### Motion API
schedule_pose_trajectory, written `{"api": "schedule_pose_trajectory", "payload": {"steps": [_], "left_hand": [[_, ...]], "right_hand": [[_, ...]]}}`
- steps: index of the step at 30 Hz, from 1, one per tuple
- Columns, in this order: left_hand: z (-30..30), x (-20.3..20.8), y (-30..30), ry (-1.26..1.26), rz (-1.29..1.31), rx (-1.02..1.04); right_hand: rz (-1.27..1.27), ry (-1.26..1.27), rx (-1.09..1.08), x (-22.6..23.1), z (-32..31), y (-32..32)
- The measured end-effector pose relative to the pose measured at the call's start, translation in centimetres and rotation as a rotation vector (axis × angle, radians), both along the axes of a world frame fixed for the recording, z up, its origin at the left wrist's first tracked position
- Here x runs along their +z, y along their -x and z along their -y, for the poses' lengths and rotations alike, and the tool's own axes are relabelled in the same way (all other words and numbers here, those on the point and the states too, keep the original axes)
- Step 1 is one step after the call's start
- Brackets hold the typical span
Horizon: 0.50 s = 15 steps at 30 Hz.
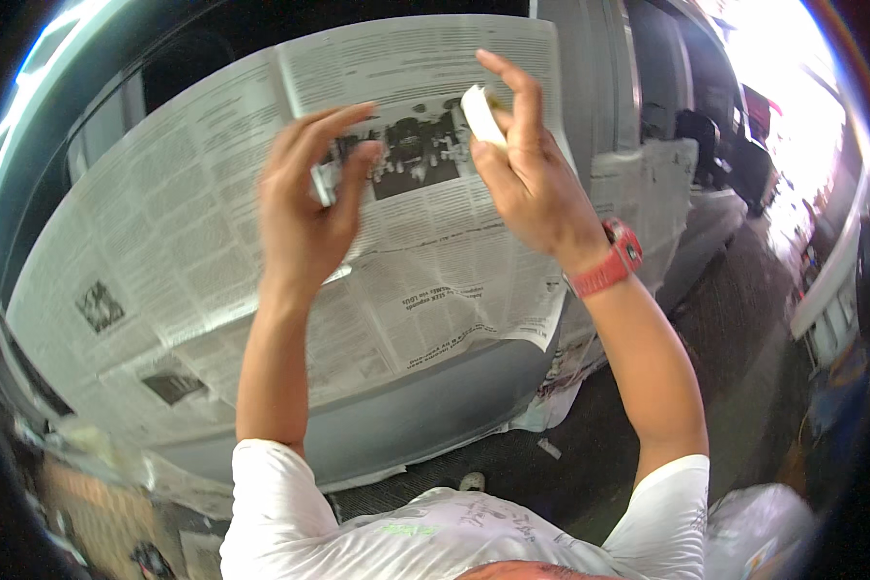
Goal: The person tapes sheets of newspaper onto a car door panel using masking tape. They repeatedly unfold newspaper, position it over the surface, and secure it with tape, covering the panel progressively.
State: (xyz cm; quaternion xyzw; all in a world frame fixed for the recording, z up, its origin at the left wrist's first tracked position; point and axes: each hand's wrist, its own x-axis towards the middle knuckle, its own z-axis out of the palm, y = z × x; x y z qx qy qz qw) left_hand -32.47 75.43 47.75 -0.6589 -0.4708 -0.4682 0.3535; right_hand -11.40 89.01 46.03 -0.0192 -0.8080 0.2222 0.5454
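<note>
A big sheet of newspaper [213, 193] spreads in front of the person. It is thin, pale grey paper with fold lines, small print and dark pictures, and its lower edge is wavy. Under that edge is a smooth grey panel [435, 411] with a curved shape. The dark floor [735, 358] shows below and to the right. The person wears a soft white shirt [435, 532] with marks on the front. More newspaper [648, 184] hangs on the right, all creased. At the lower right is a crinkly, see-through plastic bag [759, 522]; what is in it is too blurry to tell.

The left hand [309, 193] is up over the newspaper, and it is blurry. Its thumb and pointing finger are apart, but a pale bit shows by the palm, and I cannot tell if the grip is on it. The right hand [532, 174] is up over the newspaper too. Its grip is closed on a round, pale roll of tape [481, 114], with the pointing finger sticking out. A red watch [609, 261] goes around that wrist. Down on the floor are a light shoe tip [472, 481] and a small pale scrap [549, 448].
</note>
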Motion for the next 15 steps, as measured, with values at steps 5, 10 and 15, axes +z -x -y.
{"api": "schedule_pose_trajectory", "payload": {"steps": [5, 10, 15], "left_hand": [[-2.9, -1.1, -2.0, 0.121, 0.348, -0.256], [-3.7, -0.9, -2.3, 0.184, 0.443, -0.409], [-4.2, 0.3, -2.4, 0.041, 0.538, -0.450]], "right_hand": [[0.143, 0.107, 0.419, -0.1, 0.8, 0.4], [0.214, -0.028, 0.320, 0.5, -0.2, -1.5], [0.408, 0.263, 0.249, 1.6, -1.1, -2.7]]}}
